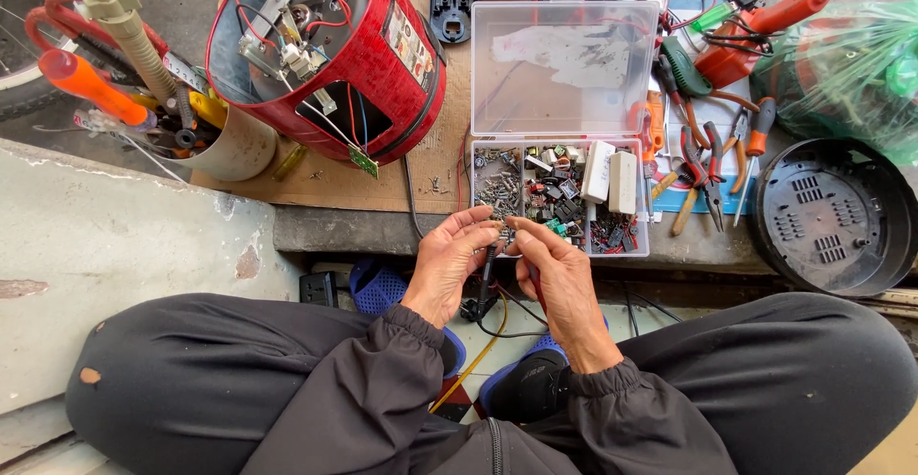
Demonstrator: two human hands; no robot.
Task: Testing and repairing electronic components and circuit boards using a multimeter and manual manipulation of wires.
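Head view: left hand (449, 265) and right hand (564, 279) meet fingertip to fingertip, pinching 1 tiny part over the clear parts box (559, 193) at the ledge's front edge, handy for picking.

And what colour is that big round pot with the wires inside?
Red, with a dark inside; the head view shows it.

pale label (408, 43) (rectangular), red cooker side (402, 83)

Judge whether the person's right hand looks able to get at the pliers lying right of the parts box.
Probably yes. The right hand is at the open parts box, and the pliers lie uncovered just beyond its right edge, though the fingers seem busy with a small part.
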